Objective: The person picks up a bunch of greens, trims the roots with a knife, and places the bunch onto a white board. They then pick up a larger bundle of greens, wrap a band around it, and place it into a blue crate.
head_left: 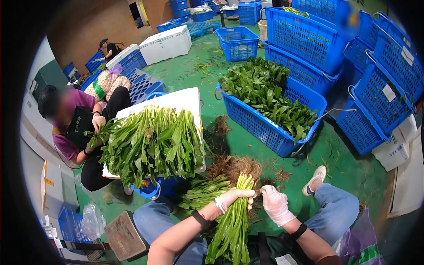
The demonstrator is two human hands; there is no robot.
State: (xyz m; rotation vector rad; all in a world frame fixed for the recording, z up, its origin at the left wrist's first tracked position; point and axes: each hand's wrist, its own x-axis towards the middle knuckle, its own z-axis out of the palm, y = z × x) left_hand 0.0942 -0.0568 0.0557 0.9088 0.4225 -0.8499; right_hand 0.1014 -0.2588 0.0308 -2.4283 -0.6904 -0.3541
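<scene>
My left hand (230, 198), in a pale glove, is wrapped round a bunch of leafy greens (234, 227), its pale stem ends up and leaves hanging down. Just right of the stems is my right hand (276, 205), also gloved, with its fingers pressed together; what they hold, if anything, is too small to tell. Brown roots (243, 168) lie on the floor beyond the bunch. More greens (204, 192) lie left of my left hand. A white foam board (188, 98) bears a wide pile of greens (152, 141).
At the left a co-worker (79, 119) in gloves handles greens by the board. A blue crate (274, 126) of dark leaves stands ahead, with stacked blue crates (304, 39) behind it. A wooden stool (126, 236) is at lower left. Another person (110, 51) is farther back.
</scene>
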